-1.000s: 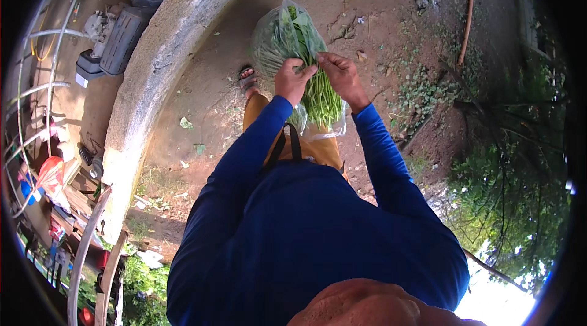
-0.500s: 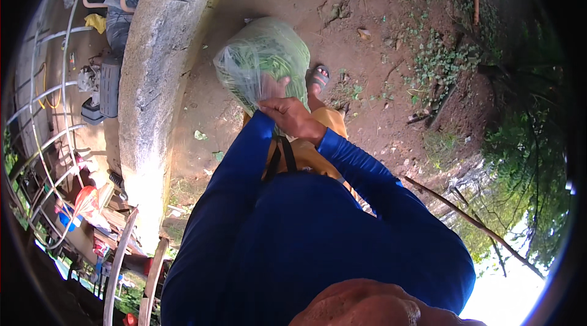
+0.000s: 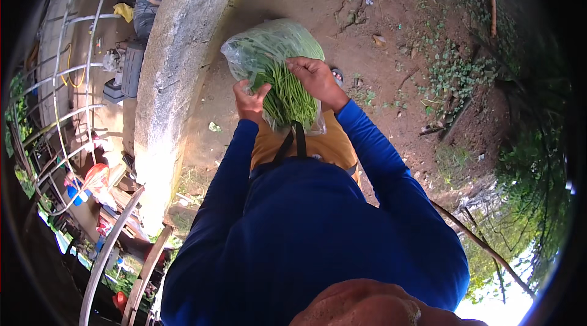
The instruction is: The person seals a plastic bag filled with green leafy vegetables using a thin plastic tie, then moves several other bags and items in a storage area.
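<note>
A clear plastic bag full of long, thin green stems rests against my front, over orange-brown clothing. Its mouth faces me, and the cut ends of the stems show there. My left hand is at the left side of the mouth, fingers curled around the plastic and thumb raised beside the stems. Over the upper right of the stems, my right hand is closed, its fingertips pinching the bag's edge. The bundle's far end lies under the cloudy plastic.
A rough concrete ledge runs along the left. Beyond it are a curved metal grille, a grey case and household clutter. Bare soil spreads ahead and right, with low plants and a thin pole.
My hands were together at the gathered mouth of the bag. They have moved apart, left and right, and the mouth now lies open with the stem ends uncovered.
</note>
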Motion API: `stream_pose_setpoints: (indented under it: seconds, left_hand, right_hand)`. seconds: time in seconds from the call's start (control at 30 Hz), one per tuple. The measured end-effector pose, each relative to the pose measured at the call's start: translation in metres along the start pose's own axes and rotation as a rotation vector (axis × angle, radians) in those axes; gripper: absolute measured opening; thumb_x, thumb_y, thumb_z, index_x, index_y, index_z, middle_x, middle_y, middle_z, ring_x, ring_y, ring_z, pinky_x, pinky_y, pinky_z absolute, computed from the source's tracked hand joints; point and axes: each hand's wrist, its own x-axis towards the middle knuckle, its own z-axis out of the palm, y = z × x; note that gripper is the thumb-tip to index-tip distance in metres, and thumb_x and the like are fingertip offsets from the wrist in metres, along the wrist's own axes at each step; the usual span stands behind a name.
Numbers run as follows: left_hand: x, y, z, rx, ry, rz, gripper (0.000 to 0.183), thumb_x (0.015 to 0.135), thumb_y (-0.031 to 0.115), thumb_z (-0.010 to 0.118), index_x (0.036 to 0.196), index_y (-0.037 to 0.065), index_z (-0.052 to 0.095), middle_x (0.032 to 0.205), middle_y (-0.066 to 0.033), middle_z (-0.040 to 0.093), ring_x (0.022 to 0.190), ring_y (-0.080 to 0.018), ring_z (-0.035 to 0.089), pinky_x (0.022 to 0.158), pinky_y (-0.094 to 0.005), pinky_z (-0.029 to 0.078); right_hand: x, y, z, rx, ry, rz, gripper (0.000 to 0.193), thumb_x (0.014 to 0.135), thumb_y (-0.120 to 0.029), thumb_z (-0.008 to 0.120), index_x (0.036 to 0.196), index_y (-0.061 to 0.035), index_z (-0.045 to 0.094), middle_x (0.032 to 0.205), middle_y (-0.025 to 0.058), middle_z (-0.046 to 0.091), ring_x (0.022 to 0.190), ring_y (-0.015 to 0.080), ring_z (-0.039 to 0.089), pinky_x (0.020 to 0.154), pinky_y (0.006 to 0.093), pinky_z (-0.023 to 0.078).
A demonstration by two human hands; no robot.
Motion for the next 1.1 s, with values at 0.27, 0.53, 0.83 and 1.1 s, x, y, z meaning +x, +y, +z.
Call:
stream_pose_setpoints:
  seconds: [0.27,0.53,0.83,1.1]
  left_hand:
    - [-0.054,-0.036,-0.129,0.701,0.077,-0.419,0.056,0.081,0.025,0.078,0.128,-0.001,0.063,0.094,-0.0201,0.069,0.096,-0.0313,0.067,0.091,-0.0418,0.052]
    - [-0.065,-0.045,-0.071,0.027,0.079,-0.561,0.028,0.101,0.025,0.058,0.107,-0.001,0.063,0.084,-0.0133,0.064,0.075,-0.0259,0.061,0.066,-0.0407,0.051]
    - [-0.053,-0.014,-0.149,0.396,0.055,-0.468,0.034,0.102,0.034,0.058,0.100,0.000,0.063,0.084,-0.0187,0.065,0.075,-0.0339,0.061,0.070,-0.0445,0.048]
    - [-0.049,0.006,-0.070,-0.293,0.061,-0.968,0.096,0.086,0.066,0.068,0.155,0.008,0.038,0.151,-0.0131,0.046,0.132,-0.0349,0.045,0.104,-0.0511,0.039]
  right_hand:
    - [-0.025,0.017,-0.023,-0.472,-0.029,0.141,0.049,0.084,-0.024,0.077,0.128,-0.0031,0.065,0.087,0.0187,0.070,0.080,0.0286,0.070,0.075,0.0389,0.055]
    - [-0.061,0.046,-0.010,-0.857,0.130,0.120,0.057,0.089,-0.038,0.073,0.132,-0.0024,0.059,0.098,0.0231,0.071,0.094,0.0469,0.068,0.085,0.0518,0.055]
    - [-0.094,0.020,-0.050,-0.842,-0.142,0.126,0.024,0.102,-0.023,0.053,0.107,-0.0026,0.064,0.091,0.0273,0.066,0.086,0.0467,0.065,0.071,0.0499,0.051]
    - [-0.079,0.006,-0.038,-0.683,-0.129,0.080,0.024,0.100,-0.024,0.056,0.095,-0.0016,0.064,0.078,0.0223,0.064,0.074,0.0389,0.064,0.066,0.0481,0.051]
